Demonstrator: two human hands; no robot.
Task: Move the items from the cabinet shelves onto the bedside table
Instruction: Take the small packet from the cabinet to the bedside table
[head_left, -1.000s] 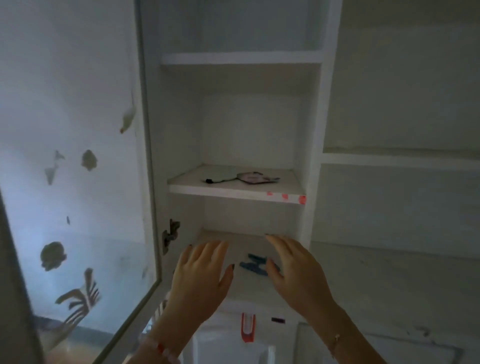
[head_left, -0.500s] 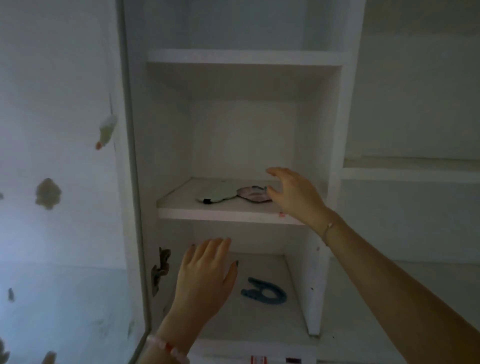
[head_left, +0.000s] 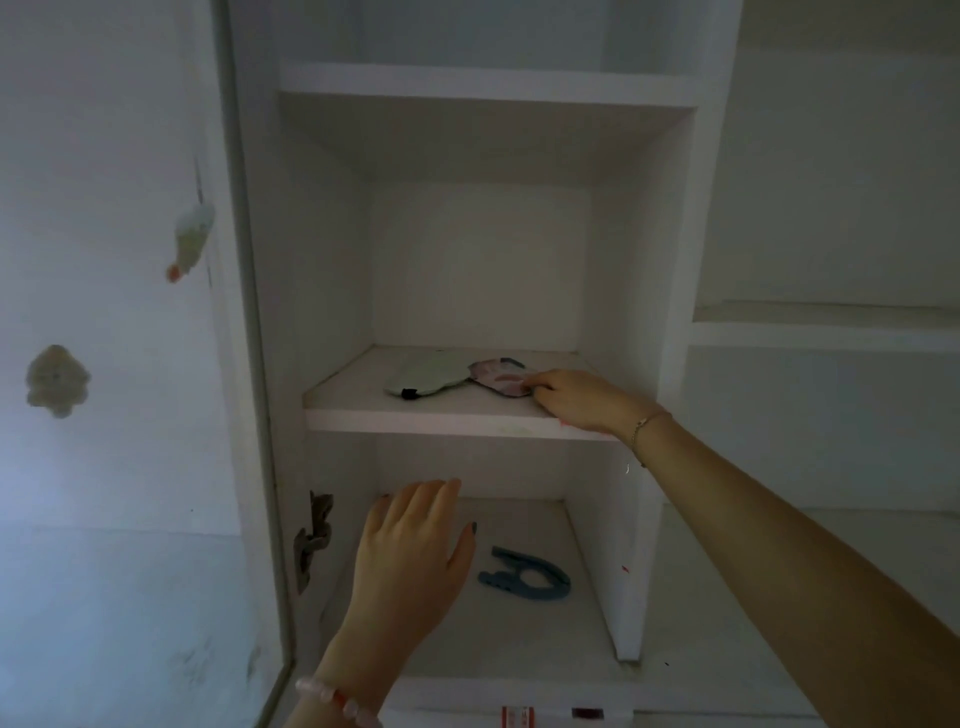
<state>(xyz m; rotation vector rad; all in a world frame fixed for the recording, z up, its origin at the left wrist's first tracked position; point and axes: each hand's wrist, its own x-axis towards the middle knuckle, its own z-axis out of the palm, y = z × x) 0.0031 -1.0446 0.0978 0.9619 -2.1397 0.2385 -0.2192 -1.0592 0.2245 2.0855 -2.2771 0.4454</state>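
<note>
A pale cabinet door (head_left: 130, 364) dotted with stickers stands open at 9 o'clock of the white cabinet (head_left: 670, 260). The left hand (head_left: 410, 561), wearing a pink bead bracelet, hovers before the lower shelf (head_left: 519, 649), fingers (head_left: 426, 499) straight and pressed together, thumb apart, holding nothing. At its 3 o'clock a blue horseshoe-shaped plastic piece (head_left: 524, 574) lies flat on that shelf. On the middle shelf (head_left: 415, 415), at 12 o'clock, a pale green fabric eye mask (head_left: 426, 382) touches a pink patterned fabric piece (head_left: 498, 379) at its 3 o'clock. The right hand (head_left: 571, 400) rests on this shelf, fingers curled, pinching the pink piece's right edge.
</note>
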